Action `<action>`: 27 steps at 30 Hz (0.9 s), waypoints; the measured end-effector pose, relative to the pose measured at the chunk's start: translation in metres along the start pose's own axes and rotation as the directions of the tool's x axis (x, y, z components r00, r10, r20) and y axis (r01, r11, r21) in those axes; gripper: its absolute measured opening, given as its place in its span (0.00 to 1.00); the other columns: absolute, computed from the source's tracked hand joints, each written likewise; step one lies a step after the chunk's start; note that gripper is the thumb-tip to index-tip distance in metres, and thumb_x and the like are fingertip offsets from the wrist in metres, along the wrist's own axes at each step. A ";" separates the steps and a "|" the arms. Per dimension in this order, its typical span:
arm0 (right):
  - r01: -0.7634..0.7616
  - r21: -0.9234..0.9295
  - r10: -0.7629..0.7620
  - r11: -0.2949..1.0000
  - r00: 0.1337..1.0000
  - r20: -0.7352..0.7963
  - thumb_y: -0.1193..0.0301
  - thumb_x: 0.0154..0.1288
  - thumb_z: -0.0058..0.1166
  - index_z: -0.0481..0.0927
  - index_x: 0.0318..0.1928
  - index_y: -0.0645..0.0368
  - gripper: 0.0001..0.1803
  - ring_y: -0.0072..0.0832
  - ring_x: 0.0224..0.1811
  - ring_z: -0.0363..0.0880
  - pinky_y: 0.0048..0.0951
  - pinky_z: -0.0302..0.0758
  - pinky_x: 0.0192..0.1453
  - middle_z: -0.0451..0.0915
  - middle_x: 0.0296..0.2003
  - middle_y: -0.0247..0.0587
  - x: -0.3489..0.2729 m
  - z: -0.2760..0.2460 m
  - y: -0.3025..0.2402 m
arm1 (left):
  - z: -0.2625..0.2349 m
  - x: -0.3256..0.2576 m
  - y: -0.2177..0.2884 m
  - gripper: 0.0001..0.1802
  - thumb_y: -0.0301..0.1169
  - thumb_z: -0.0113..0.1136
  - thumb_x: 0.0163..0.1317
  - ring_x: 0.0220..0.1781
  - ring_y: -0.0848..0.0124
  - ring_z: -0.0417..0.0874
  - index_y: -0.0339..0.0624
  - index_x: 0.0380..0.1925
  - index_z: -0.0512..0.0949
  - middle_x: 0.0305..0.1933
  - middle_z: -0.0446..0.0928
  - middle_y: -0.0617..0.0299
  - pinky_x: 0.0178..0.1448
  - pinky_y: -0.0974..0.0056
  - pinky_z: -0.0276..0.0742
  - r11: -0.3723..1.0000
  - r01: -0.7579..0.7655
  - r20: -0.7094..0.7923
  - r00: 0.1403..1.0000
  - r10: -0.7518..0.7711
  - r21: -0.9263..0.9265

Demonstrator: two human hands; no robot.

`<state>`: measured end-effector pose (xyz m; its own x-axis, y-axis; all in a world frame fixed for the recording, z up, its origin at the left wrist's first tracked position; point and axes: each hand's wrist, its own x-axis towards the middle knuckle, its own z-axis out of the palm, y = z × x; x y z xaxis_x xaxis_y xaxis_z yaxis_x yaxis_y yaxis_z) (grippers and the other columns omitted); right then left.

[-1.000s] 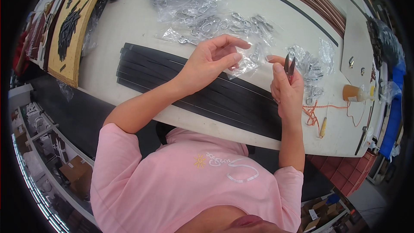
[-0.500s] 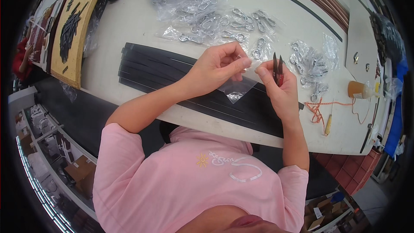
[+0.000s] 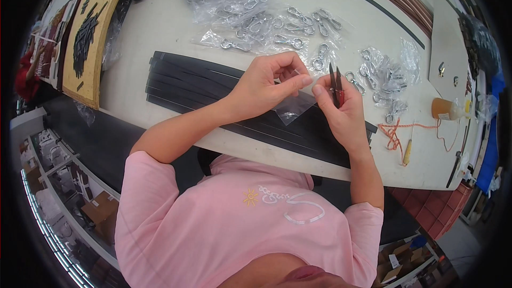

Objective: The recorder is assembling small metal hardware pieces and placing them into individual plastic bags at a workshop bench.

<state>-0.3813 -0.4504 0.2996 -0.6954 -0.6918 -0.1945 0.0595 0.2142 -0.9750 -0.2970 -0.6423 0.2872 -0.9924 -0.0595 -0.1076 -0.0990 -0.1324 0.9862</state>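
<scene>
Bag [image 3: 295, 108], clear and seemingly empty, hangs over black strips [image 3: 186, 82] near the front edge of the surface [image 3: 122, 74], pinched by fingers of the left hand [image 3: 272, 80] and apparently the right hand [image 3: 344, 112], which also clasps snips [image 3: 335, 84], while clips [image 3: 235, 45] farther back look still bagged.

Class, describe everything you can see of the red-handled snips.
The snips have two slim, dark, pointed blades, apparently metal, standing slightly apart with their tips aimed away from the person. A little red handle shows below them; the rest is hidden inside the right grip, held over the pale table.
</scene>
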 end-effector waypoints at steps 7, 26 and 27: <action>-0.012 0.050 0.013 0.999 1.000 -0.018 0.71 0.72 0.59 0.77 0.41 0.62 0.07 0.07 0.24 0.60 0.17 0.56 0.27 0.70 0.26 0.20 0.002 0.000 -0.003 | -0.001 0.001 0.001 0.07 0.29 0.64 0.69 0.36 0.81 0.78 0.37 0.38 0.77 0.37 0.78 0.67 0.42 0.74 0.76 0.992 0.032 -0.029 0.999 -0.036 -0.124; -0.117 0.008 0.115 0.993 0.987 0.115 0.57 0.84 0.29 0.80 0.51 0.64 0.27 0.12 0.24 0.53 0.19 0.54 0.29 0.56 0.22 0.21 -0.006 -0.004 -0.026 | -0.018 0.005 0.021 0.09 0.31 0.66 0.67 0.39 0.78 0.82 0.38 0.43 0.81 0.38 0.82 0.65 0.48 0.71 0.78 0.974 0.065 -0.078 0.993 -0.084 -0.217; -0.119 -0.019 0.120 0.993 0.984 0.132 0.57 0.84 0.29 0.80 0.51 0.63 0.27 0.12 0.24 0.54 0.20 0.54 0.29 0.56 0.22 0.21 -0.006 -0.002 -0.027 | -0.018 0.005 0.020 0.09 0.31 0.66 0.67 0.39 0.78 0.81 0.38 0.42 0.82 0.38 0.82 0.65 0.48 0.71 0.78 0.974 0.068 -0.082 0.993 -0.087 -0.216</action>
<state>-0.3800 -0.4509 0.3269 -0.5824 -0.7461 -0.3227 0.1279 0.3080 -0.9428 -0.3022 -0.6632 0.3042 -0.9707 -0.1282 -0.2031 -0.1480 -0.3470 0.9261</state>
